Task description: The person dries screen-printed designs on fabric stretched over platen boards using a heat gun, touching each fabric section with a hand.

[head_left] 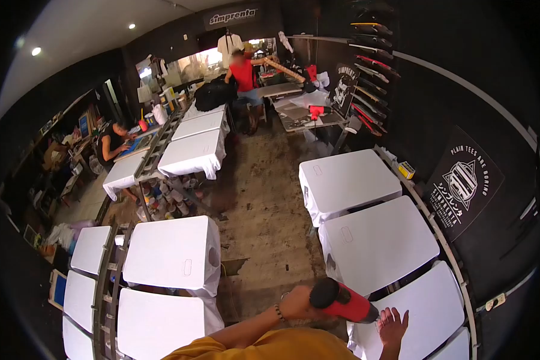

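My left hand [298,303], with a beaded bracelet at the wrist, is wrapped round the handle of a red and black heat gun [345,302]. The gun's dark nozzle points right, over a white shirt [426,306] spread flat on a board. Just right of the nozzle is my right hand [392,326], fingers spread, over the same shirt. Whether its palm touches the cloth cannot be told. Beyond it lie another white shirt [378,240] and a farther one [349,183], each with a small outlined print.
More white shirts [171,252] lie on boards along the left. A person in red [243,75] is at the back, and another person [109,143] leans over a blue screen [139,146]. A second red heat gun [319,110] stands on the far table. A brown floor [264,210] runs between the rows.
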Tool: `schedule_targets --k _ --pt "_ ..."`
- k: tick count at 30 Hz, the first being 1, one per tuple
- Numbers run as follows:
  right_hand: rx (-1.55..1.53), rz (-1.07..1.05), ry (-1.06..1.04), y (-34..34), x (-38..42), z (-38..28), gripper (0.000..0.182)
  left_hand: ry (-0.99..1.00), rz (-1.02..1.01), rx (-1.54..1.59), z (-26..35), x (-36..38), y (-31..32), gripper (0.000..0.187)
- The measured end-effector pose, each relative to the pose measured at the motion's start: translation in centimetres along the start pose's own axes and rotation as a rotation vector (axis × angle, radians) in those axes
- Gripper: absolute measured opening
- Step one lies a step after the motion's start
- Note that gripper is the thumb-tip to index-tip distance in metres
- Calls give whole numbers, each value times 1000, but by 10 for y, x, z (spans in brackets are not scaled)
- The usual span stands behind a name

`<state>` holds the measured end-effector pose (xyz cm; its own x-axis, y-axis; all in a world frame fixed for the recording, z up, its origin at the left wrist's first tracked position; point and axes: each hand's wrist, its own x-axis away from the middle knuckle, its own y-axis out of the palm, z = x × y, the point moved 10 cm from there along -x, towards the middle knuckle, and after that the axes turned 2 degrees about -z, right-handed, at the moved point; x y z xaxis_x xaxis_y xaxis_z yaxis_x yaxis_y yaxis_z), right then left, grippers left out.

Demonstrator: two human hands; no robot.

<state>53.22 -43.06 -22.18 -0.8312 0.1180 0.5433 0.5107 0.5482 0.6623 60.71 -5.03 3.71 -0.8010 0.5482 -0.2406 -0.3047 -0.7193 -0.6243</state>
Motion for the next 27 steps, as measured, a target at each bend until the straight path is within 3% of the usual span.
schedule_targets --k 3,4,5,8,11,15,17,20,23,24,26,27 --pt "31 -11 20 25 -2 15 54 38 47 67 -52 22 -13 59" --pt "48 -128 -26 23 -10 22 47 51 42 111 -60 39 -1 60" --pt "-21 -158 42 15 -35 36 34 -38 -28 91 -59 46 0 61" --pt "193 32 -23 36 -17 46 18 -237 -121 -2 -48 47 -36 65" --pt "339 80 -35 13 -27 53 20 -217 -119 -43 -40 45 -55 65" --pt "218 143 -122 26 1 57 28 -125 -30 170 -34 42 -89 66" --pt "135 173 -101 10 2 65 45 -19 88 239 -17 31 -113 66" --pt "18 256 -104 15 31 63 58 -293 -102 722 -97 30 -49 68" --pt "26 248 -169 -8 31 72 64 -148 -48 239 -76 23 -64 68" --pt "266 177 -236 -19 19 77 67 -139 -103 164 -79 25 -51 70" --pt "356 172 -131 -13 56 98 69 -110 -225 21 -85 38 -19 73" --pt "201 214 11 38 83 99 68 -120 -244 72 -82 39 -12 74"
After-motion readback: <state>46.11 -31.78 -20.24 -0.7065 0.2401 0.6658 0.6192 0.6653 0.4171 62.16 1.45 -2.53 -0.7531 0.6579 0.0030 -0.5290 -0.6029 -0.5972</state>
